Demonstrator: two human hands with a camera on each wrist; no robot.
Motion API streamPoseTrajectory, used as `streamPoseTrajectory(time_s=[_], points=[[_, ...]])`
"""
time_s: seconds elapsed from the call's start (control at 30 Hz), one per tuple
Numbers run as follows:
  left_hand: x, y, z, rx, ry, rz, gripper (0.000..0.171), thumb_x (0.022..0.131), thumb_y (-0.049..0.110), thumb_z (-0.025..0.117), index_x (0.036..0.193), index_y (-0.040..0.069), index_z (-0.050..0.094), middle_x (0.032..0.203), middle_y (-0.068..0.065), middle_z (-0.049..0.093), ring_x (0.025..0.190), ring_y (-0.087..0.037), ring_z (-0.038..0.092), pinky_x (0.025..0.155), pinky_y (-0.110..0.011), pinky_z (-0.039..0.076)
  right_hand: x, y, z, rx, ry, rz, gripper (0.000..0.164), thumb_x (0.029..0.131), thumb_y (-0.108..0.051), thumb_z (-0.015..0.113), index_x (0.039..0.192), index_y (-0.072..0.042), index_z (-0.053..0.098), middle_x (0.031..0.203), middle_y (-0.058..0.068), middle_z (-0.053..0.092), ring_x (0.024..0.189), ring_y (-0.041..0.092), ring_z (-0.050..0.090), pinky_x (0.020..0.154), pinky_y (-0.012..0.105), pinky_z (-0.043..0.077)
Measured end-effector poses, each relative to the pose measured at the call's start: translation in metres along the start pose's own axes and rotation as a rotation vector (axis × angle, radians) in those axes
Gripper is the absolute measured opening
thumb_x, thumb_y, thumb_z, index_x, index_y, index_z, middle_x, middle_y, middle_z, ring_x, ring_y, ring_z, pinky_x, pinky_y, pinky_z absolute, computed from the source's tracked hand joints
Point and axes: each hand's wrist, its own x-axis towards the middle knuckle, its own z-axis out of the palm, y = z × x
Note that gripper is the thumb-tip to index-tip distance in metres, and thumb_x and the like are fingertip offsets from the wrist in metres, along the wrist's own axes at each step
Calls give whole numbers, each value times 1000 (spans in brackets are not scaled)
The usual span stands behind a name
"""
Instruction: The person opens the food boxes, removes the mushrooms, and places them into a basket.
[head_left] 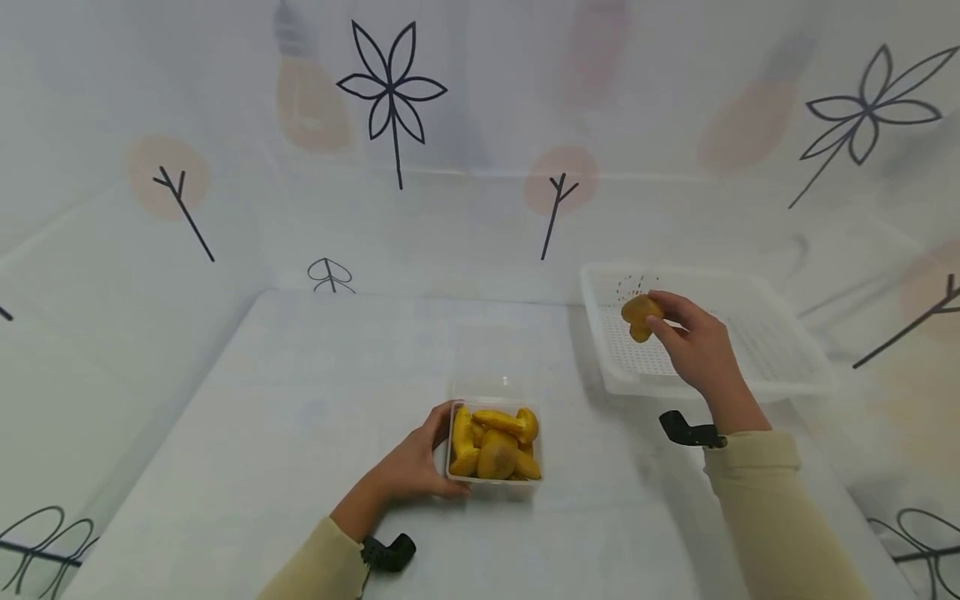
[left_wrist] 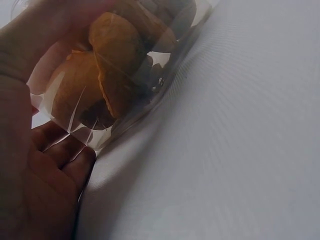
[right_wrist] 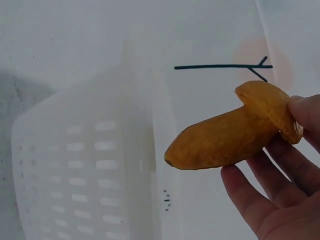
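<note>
A yellow-brown mushroom (head_left: pixel 640 312) is pinched between the thumb and fingers of my right hand (head_left: pixel 701 350), held up over the left part of a white perforated plastic basket (head_left: pixel 720 388). In the right wrist view, the fingers hold the mushroom (right_wrist: pixel 220 140) by its cap, its thick stem pointing left. My left hand (head_left: pixel 408 467) grips a clear plastic box (head_left: pixel 501 492) from its left side, thumb at the near corner and fingers at the far one. Several yellow mushrooms (head_left: pixel 498 455) fill that box. Through its clear wall, the left wrist view shows mushrooms (left_wrist: pixel 117 55) close up.
The box's transparent lid (head_left: pixel 491 367) lies folded back behind it. A white cloth covers the tabletop (head_left: pixel 322 375), and patterned white curtain (head_left: pixel 465 225) surrounds the back and sides. The basket stands at the back right, near the curtain.
</note>
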Motion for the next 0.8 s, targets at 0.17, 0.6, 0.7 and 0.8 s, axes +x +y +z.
streamPoseTrajectory(time_s=[0.17,0.6,0.7,0.8], points=[[0,1,0,9,-5,4,117,64,36,89,152,22,14,155,3,33,144,-19,33,117,-44,31,1,13,-1,-22,-26,43,50,100,-36,50,142,-9,47,134,22,56,123,39,53,97,52,49],[1,3,-2,2,-2,-28,114,63,38,90,149,36,15,153,11,34,143,-11,34,118,-39,31,6,37,-2,-117,-102,136,49,102,-34,46,143,-8,45,135,29,52,116,50,56,89,58,52],[1,2,-2,0,-1,-30,114,63,40,90,149,37,15,153,11,34,143,-11,34,118,-40,31,7,40,-2,-152,-120,136,48,102,-32,46,143,-6,44,135,30,51,114,51,56,86,58,53],[1,2,-2,-3,0,-37,114,62,40,90,149,37,15,152,12,33,143,-9,33,118,-39,31,8,43,-2,-170,-133,147,48,102,-31,46,142,-5,44,135,31,51,115,51,56,85,58,53]])
